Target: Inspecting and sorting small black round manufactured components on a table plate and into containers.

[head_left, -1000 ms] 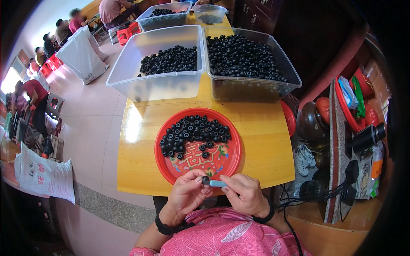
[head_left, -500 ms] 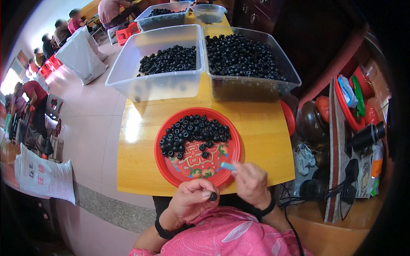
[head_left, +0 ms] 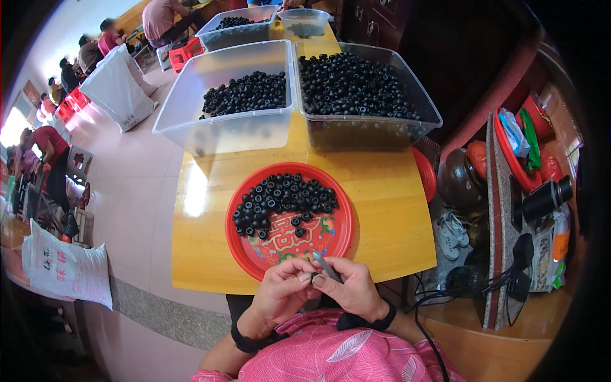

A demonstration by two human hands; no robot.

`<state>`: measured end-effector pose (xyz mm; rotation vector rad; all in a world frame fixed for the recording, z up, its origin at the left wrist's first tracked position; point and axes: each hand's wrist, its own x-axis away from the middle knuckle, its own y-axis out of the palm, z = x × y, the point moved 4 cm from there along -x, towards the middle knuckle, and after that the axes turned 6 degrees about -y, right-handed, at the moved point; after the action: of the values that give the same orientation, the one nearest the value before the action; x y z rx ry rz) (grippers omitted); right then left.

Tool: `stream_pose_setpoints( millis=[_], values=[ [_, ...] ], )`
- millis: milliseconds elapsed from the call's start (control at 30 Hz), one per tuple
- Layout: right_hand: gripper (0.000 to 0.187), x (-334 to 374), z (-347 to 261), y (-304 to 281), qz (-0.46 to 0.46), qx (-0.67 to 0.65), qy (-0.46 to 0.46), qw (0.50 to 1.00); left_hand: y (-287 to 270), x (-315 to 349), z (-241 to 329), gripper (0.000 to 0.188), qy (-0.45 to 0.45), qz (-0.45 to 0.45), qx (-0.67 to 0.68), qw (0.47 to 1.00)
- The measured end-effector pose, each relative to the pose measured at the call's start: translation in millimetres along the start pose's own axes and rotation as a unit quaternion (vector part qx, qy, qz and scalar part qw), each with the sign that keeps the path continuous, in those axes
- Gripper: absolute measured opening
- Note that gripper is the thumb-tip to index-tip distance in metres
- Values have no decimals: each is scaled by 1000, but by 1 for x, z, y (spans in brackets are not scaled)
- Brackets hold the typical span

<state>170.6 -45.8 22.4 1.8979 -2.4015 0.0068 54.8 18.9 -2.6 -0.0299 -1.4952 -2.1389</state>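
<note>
My left hand [head_left: 280,293] pinches a small round black rubber piece [head_left: 314,277] between thumb and fingertips. Right against it, my right hand [head_left: 353,294] is closed around a slim grey-blue stick-like tool [head_left: 326,265], one end of it pointing up and away from me. Fingers cover the tool's other end and most of the black piece. Just beyond both hands, a round red tray [head_left: 350,223] with a printed pattern lies on the yellow table [head_left: 394,223]. Many hollow black pieces [head_left: 280,194] are heaped over its far half, with a few loose near the middle.
Two clear plastic bins [head_left: 219,134] [head_left: 375,137] of black pieces stand side by side beyond the tray. Farther back are another bin [head_left: 235,39] and a round tub [head_left: 305,16]. White sacks [head_left: 67,264] stand on the floor at left. Shoes [head_left: 450,235] and cables [head_left: 458,294] are at right.
My right hand has come left and inward with the tool, and now meets my left hand at the black piece. The view has shifted slightly.
</note>
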Motion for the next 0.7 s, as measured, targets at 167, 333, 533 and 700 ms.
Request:
stream_pose_setpoints(
  millis=[167,333,533,700],
  values=[
    [27,1,12,-2,-22,-130,39,990,-3,0,-1,9,-6,-8,-19,1000],
    [30,2,13,-3,-27,-213,49,975,-2,-1,-2,11,-22,-20,-10,1000],
    [30,5,16,-11,36,9,-67,997,-10,-5,-2,10,10,-53,-4,999],
    [28,13,-10,-17,65,284,-228,929,-8,-4,5,12,40,-38,4,998]
  ],
)
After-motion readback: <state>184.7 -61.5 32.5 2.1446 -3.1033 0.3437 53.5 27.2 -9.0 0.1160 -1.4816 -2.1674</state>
